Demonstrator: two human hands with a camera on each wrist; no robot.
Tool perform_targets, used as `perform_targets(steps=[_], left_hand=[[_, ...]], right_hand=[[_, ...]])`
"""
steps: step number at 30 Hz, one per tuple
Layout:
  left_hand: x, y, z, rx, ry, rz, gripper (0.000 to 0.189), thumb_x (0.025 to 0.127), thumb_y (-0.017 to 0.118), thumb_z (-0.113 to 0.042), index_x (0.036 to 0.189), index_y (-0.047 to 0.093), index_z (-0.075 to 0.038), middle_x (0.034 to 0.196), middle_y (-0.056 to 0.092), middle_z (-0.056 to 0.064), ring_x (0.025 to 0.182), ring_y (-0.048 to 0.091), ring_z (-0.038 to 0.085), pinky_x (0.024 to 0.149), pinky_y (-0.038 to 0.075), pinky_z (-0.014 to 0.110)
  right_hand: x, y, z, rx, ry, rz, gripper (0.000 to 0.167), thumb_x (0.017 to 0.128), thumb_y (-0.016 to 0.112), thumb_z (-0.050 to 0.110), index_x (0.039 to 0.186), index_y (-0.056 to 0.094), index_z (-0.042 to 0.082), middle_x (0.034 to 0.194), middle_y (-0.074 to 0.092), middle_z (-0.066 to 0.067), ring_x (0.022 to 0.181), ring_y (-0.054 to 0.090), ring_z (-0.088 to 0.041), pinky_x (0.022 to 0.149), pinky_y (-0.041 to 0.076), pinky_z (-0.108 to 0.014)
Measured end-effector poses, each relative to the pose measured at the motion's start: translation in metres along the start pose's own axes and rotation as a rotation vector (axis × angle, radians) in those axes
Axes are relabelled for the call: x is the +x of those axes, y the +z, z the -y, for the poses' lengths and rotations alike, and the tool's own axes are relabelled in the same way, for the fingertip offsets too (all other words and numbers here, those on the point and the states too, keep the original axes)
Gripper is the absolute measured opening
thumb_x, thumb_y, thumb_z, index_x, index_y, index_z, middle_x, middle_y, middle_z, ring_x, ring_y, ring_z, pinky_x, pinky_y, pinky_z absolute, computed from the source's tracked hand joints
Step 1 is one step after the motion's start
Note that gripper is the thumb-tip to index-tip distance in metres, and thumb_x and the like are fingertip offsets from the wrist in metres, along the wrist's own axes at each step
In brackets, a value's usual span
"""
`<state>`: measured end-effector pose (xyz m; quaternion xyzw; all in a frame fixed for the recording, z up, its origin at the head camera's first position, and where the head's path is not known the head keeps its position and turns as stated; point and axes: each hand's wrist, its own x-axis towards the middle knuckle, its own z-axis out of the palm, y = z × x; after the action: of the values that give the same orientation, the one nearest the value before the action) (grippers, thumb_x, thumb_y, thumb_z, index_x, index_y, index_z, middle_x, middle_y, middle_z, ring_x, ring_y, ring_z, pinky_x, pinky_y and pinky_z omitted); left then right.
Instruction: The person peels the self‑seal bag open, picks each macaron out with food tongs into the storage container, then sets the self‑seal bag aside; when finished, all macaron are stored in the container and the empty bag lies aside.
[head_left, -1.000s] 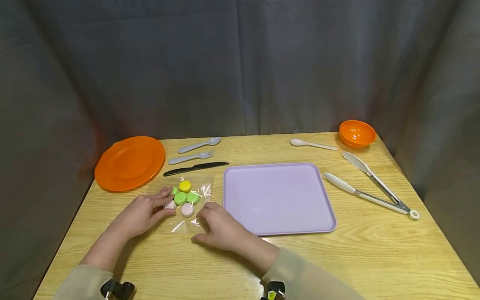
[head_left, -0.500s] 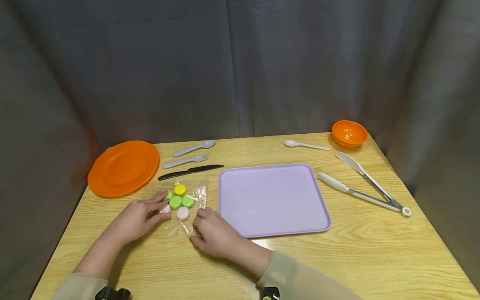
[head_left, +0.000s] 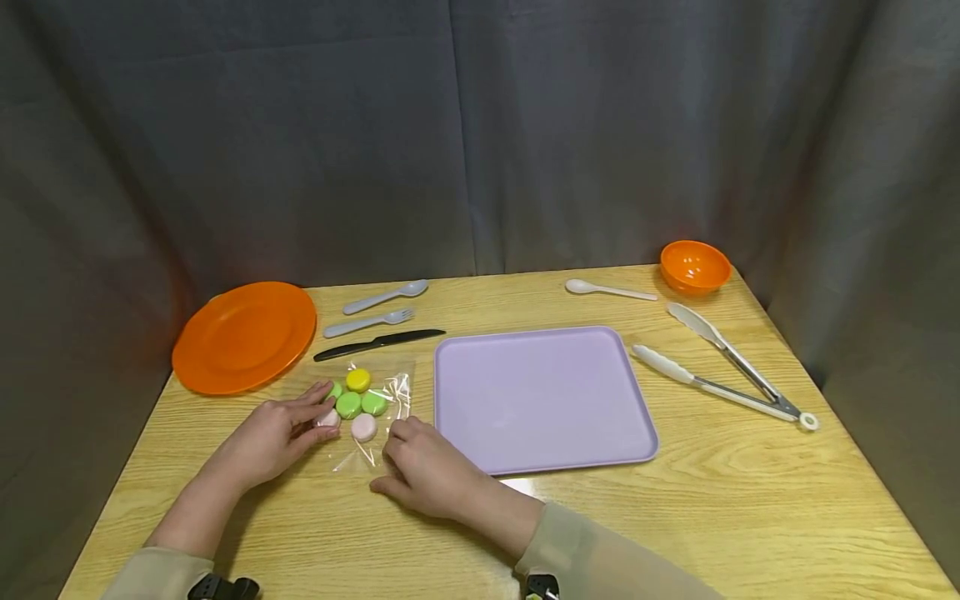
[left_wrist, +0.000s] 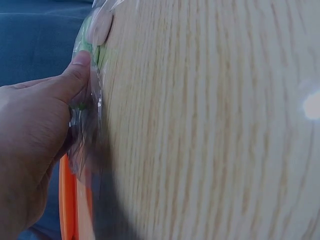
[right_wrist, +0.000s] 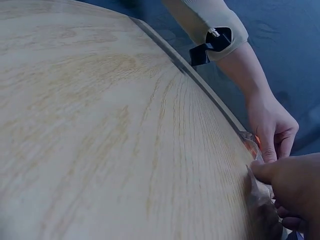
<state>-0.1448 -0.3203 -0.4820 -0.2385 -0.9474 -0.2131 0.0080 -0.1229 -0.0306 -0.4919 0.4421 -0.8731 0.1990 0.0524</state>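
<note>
A clear plastic bag [head_left: 402, 387] lies on the left part of the table, with several round macarons inside: one yellow macaron [head_left: 358, 380], several green macarons [head_left: 348, 406] and pale pink ones [head_left: 363, 427]. My left hand [head_left: 277, 432] grips the bag's left side, thumb and fingers around a pink and a green macaron, partly covering them. In the left wrist view my thumb [left_wrist: 80, 65] presses against the film. My right hand [head_left: 427, 468] is at the bag's lower right edge with fingers curled over it; the right wrist view shows the thumb [right_wrist: 262, 171] against the film.
A lilac tray [head_left: 543, 400] stands right of the bag. An orange plate [head_left: 243, 337], grey spoon [head_left: 386, 297], grey fork [head_left: 367, 323] and black knife [head_left: 378, 343] lie behind. Farther right are a pale spoon [head_left: 609, 290], an orange bowl [head_left: 695, 268] and spread tongs [head_left: 738, 396].
My right hand has come onto the bag's lower right edge, and its thumb has stretched out to the left. The left hand keeps its place on the bag. The head view has shifted slightly.
</note>
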Motion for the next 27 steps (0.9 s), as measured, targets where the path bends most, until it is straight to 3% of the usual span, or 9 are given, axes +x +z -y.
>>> perform_targets(steps=[3, 10, 19, 24, 27], left_hand=[[-0.002, 0.0, 0.0, 0.0, -0.004, 0.002, 0.053, 0.097, 0.08, -0.031, 0.139, 0.068, -0.001, 0.154, 0.052, 0.016, 0.142, 0.05, 0.036, 0.108, 0.048, 0.056], [0.001, -0.001, -0.002, -0.01, 0.033, -0.028, 0.051, 0.098, 0.08, -0.03, 0.137, 0.069, 0.001, 0.151, 0.055, 0.02, 0.14, 0.052, 0.039, 0.108, 0.047, 0.059], [0.002, -0.002, -0.003, -0.008, -0.001, -0.018, 0.053, 0.097, 0.081, -0.031, 0.138, 0.068, 0.0, 0.151, 0.055, 0.018, 0.141, 0.051, 0.038, 0.109, 0.046, 0.058], [0.001, -0.003, -0.001, -0.016, -0.004, -0.011, 0.055, 0.098, 0.079, -0.034, 0.14, 0.066, -0.001, 0.153, 0.053, 0.018, 0.142, 0.05, 0.039, 0.111, 0.044, 0.06], [-0.002, -0.003, -0.001, -0.015, -0.007, -0.007, 0.055, 0.099, 0.078, -0.034, 0.14, 0.066, -0.001, 0.154, 0.053, 0.018, 0.142, 0.049, 0.039, 0.111, 0.043, 0.06]], right_hand=[[-0.001, 0.0, 0.0, 0.024, -0.005, 0.013, 0.035, 0.097, 0.079, 0.039, 0.076, 0.059, 0.021, 0.091, 0.053, 0.008, 0.089, 0.052, -0.009, 0.083, 0.047, -0.023], [-0.001, -0.003, 0.0, 0.014, 0.004, 0.002, 0.015, 0.103, 0.072, 0.023, 0.091, 0.075, 0.014, 0.095, 0.06, 0.005, 0.092, 0.057, -0.012, 0.085, 0.049, -0.025], [0.001, -0.007, -0.003, 0.091, 0.036, 0.003, 0.011, 0.102, 0.069, 0.013, 0.093, 0.076, 0.01, 0.093, 0.063, 0.001, 0.091, 0.06, -0.015, 0.085, 0.052, -0.026], [0.006, -0.014, -0.005, 0.212, 0.117, 0.073, 0.009, 0.101, 0.07, 0.007, 0.097, 0.077, 0.007, 0.094, 0.065, 0.001, 0.091, 0.062, -0.013, 0.084, 0.053, -0.021], [0.009, -0.015, -0.003, 0.244, 0.176, 0.086, 0.011, 0.098, 0.075, 0.012, 0.087, 0.075, 0.01, 0.086, 0.062, 0.003, 0.082, 0.06, -0.009, 0.075, 0.051, -0.019]])
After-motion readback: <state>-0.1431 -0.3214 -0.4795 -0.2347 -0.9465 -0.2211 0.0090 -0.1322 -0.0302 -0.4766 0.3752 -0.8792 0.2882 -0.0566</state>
